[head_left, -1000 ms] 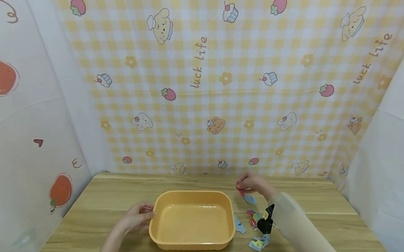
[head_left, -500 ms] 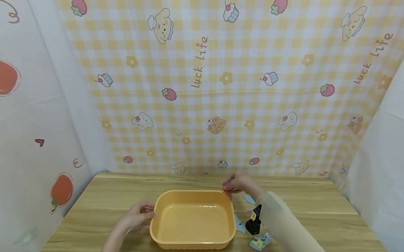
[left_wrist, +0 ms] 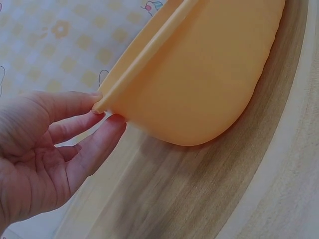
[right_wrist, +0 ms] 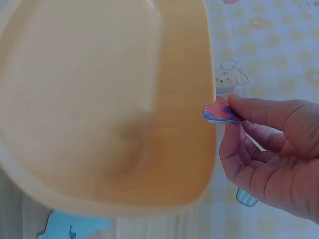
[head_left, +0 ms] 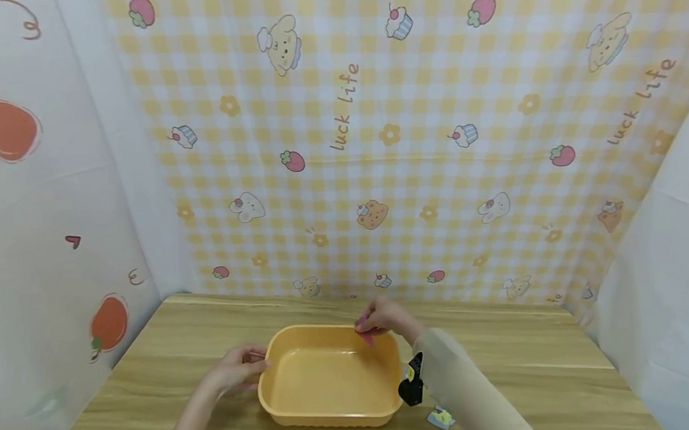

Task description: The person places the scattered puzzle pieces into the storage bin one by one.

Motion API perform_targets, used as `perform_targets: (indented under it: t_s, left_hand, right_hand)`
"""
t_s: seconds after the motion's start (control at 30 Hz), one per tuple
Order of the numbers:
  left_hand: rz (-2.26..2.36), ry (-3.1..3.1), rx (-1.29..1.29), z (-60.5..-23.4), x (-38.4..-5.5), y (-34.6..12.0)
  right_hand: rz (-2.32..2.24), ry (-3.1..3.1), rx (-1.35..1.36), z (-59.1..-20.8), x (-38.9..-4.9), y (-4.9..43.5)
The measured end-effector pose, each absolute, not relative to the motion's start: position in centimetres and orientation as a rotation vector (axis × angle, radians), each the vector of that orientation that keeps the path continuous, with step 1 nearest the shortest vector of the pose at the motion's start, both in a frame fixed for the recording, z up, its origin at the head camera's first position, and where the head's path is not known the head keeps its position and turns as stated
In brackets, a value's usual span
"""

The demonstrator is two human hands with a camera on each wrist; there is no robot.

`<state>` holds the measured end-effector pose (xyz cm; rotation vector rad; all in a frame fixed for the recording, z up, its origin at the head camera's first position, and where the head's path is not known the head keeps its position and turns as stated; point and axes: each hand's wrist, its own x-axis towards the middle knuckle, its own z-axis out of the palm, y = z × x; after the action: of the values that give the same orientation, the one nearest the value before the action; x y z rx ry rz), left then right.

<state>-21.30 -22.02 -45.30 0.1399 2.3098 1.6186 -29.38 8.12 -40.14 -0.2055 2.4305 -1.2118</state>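
A yellow-orange plastic tray [head_left: 327, 382] sits on the wooden table, its inside bare. At its left end, my left hand [head_left: 238, 368] pinches the rim [left_wrist: 122, 89] between thumb and fingers. My right hand [head_left: 383, 316] is over the tray's back right side. Between thumb and fingertips it holds a small flat puzzle piece [right_wrist: 222, 111], printed red and blue, which overlaps the back wall in the right wrist view. Right of the tray lies a blue and yellow puzzle piece [head_left: 441, 418]. The right wrist view also shows a light blue puzzle piece [right_wrist: 75, 224] beside the tray.
The wood-grain table [head_left: 539, 375] stretches past the tray on both sides. A yellow checked cloth [head_left: 439, 180] hangs along its back edge, and white sheets [head_left: 678, 283] enclose the sides. My right sleeve [head_left: 454, 375] covers part of the table.
My right hand has moved left with the red puzzle piece, from beside the tray to over its back rim. Its sleeve now hides several pieces. The left hand keeps its place.
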Motion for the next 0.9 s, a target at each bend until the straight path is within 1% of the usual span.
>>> perform_targets:
  t_s: [0.43,0.67,0.9]
  left_hand:
    - [1.649,2.280,0.153,-45.5,-21.2,-22.0]
    - [1.650,2.298,0.125,-45.3,-21.1,-21.9]
    - [1.657,2.301,0.118,-45.4,-21.1,-21.9]
  right_hand:
    - [-1.149,2.409,-0.282,-40.7,-29.0,5.1]
    - [-1.144,2.354,-0.371,-41.0,-29.1,4.0]
    - [-1.080,2.399,-0.370,-41.1,-28.7,2.3]
